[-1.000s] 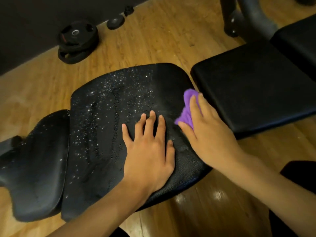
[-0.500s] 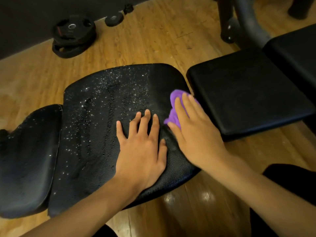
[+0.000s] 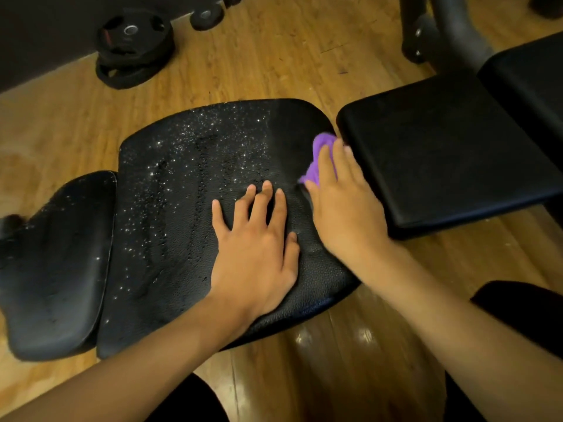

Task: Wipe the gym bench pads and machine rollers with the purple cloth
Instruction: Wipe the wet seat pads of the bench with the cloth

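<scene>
A wide black bench pad lies in the middle, its left and centre speckled with shiny droplets, its right strip looking matte. My left hand rests flat on it with fingers spread. My right hand presses the purple cloth with straight fingers onto the pad's right edge, and most of the cloth is hidden under the hand. A narrower black pad adjoins on the left, also speckled. Another black pad sits to the right across a small gap.
Wooden floor surrounds the bench. Stacked black weight plates and a smaller plate lie by the dark wall at the back left. A grey machine frame stands at the back right, beside a further black pad.
My right hand slid the cloth left onto the pad, then forward toward its far right corner. My left hand stays planted on the pad.
</scene>
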Demonstrator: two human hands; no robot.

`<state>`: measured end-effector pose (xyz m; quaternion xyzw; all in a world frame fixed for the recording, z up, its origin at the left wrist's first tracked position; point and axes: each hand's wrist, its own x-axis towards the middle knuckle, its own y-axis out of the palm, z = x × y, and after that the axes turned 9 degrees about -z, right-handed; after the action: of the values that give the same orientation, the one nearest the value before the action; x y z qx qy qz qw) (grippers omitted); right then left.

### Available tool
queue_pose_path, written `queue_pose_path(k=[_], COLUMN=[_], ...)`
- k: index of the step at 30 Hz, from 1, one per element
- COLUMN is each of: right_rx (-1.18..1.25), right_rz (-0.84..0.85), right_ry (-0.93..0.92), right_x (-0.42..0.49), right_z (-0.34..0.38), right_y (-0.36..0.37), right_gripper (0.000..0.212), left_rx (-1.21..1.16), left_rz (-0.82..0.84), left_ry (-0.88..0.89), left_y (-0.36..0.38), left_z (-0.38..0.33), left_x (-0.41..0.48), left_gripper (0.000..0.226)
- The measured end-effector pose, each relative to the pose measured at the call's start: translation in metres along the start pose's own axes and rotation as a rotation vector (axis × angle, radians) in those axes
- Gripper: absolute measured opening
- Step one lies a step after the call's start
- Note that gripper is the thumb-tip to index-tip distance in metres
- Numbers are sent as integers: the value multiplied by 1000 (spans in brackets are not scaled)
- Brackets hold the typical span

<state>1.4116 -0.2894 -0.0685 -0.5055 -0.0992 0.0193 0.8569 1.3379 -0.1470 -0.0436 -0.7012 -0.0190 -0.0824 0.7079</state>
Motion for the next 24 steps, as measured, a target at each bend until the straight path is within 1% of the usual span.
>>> queue_pose_path(k=[2,3,5,9,11,13,15,17,18,19,21,22,24], right_rx=[-26,-22,-11,14,-1,-24,-36,-58,-56,-52,-70,-74,-47], right_rz=[12,5,7,40,42,28,-15,-46,-57,-54,-71,-76,-32], right_ry=[-68,-86,-98,-59,-62,-90,-146,-193,-209,-221,-224,-211,-145], right_x=[-49,-51,-19,85,100,70,9,-46,-53,-44,7,40,105], right_z=[-5,-10,-15,-8,-3,-5,-9,-13,-15,-16,-10,-3,10], right_y=[-10,-11,-9,6,11,10,2,-2,-1,1,8,13,19], right_gripper=[65,65,64,60,60,61,63,59,58,58,60,60,60], left_rx=[-15,-24,-33,-45,-41,-34,-30,-28,-28,-30,-32,-33,-39], left_rz=[-3,-11,-22,-12,-16,-16,-13,-20,-21,-21,-25,-29,-41], left_ry=[2,3,-4,-6,-11,-15,-15,-6,-4,-4,-5,-1,-5], left_y=[-1,-2,-3,-3,-3,-1,0,0,0,0,0,0,-1], left_z=[-3,-3,-4,-4,-3,-3,-2,-2,-2,-3,-3,-4,-4], left_x=[-2,0,4,3,3,2,-2,-2,-2,-1,2,3,6], left_gripper=[69,69,69,69,69,69,69,68,68,68,68,68,68])
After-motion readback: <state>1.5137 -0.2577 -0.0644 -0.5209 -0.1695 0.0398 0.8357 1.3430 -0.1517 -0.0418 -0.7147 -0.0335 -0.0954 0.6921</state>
